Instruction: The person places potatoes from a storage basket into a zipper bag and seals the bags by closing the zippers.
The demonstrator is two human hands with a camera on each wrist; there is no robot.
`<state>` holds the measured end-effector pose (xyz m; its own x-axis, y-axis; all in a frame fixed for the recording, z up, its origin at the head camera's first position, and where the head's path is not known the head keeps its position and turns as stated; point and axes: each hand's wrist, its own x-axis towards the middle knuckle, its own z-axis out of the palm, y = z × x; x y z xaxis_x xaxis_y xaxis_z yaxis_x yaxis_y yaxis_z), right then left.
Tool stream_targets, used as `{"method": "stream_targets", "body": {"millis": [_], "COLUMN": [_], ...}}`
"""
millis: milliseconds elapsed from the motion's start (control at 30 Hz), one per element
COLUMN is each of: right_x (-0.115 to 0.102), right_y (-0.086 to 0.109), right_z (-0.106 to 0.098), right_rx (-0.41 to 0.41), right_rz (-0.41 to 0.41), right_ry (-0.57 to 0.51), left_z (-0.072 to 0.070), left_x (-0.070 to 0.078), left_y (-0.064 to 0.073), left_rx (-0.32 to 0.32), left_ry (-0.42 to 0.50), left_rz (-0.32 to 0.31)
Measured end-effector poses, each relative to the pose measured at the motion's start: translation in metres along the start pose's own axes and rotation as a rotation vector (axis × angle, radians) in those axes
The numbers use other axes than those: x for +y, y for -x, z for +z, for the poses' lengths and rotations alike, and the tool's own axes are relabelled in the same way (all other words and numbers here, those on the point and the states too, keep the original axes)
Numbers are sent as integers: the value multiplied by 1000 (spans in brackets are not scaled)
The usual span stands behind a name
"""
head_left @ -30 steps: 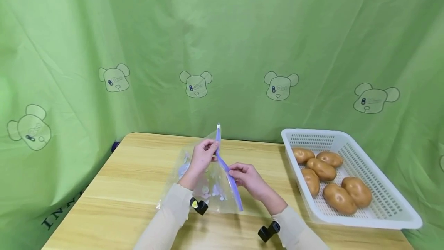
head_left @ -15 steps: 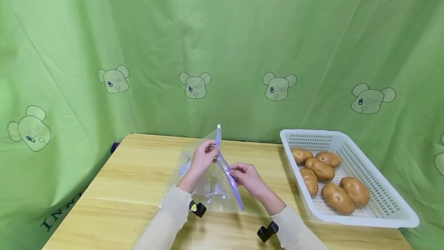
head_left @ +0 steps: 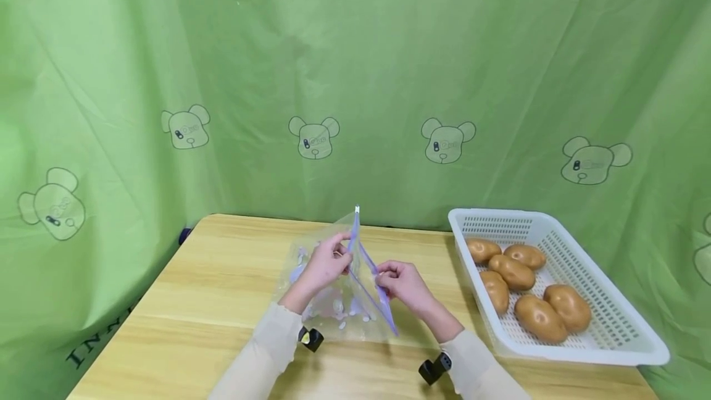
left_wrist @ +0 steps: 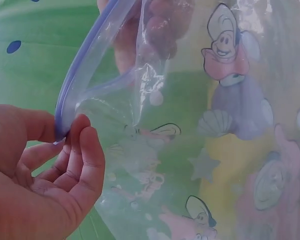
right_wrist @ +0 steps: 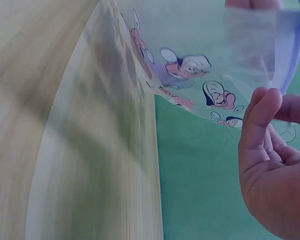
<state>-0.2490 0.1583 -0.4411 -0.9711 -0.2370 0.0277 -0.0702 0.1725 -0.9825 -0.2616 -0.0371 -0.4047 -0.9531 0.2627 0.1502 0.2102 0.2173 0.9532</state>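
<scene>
green curtain (head_left: 378,66) hangs behind a wooden table (head_left: 200,283); left hand (head_left: 324,265) and right hand (head_left: 405,287) pinch a clear purple-edged bag (head_left: 347,301) gaping between them; potatoes (head_left: 512,272) lie in a white basket (head_left: 589,355).

Left hand (left_wrist: 50,197) pinches purple rim (left_wrist: 64,97) of clear cartoon-print zip bag (left_wrist: 232,110); right hand (left_wrist: 162,32) visible through it, green cloth (left_wrist: 25,75) behind.

A printed green curtain (head_left: 378,60) hangs behind a seemingly wooden table (head_left: 194,292).
</scene>
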Motion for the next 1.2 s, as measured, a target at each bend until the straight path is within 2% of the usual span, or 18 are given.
{"method": "stream_targets", "body": {"millis": [67,133,167,267,467,633,733,800,933,1000,1100,1200], "right_x": [1,3,7,13,16,19,20,21,22,22,21,20], "right_y": [-1,-2,-4,-6,-9,-12,-14,-15,-17,-17,-17,-18], "right_z": [-2,-3,-4,-7,-16,-20,-22,-23,-25,-27,-30,-33], "right_rx": [-38,-41,-28,37,116,171,214,226,233,244,258,256], "right_rz": [-14,-17,-18,-2,42,15,-15,-19,-23,-23,-32,-37], "right_ry": [19,46,52,66,10,69,101,100,98,92,82,81], "left_z": [1,2,2,-2,-11,-13,-12,-13,-16,-19,-25,-29], "left_x": [0,-8,-13,-13,-15,-19,-21,-22,-23,-23,-23,-23], "left_y": [0,-3,-6,-4,-1,5,8,9,11,12,13,14], "left_rx": [-20,-34,-38,-38,77,178,213,211,125,91,92,144], "left_ry": [-18,-53,-76,-136,-220,-352,-403,-388,-237,-201,-237,-303], "left_rz": [0,15,19,31,67,46,37,48,41,25,26,28]}}
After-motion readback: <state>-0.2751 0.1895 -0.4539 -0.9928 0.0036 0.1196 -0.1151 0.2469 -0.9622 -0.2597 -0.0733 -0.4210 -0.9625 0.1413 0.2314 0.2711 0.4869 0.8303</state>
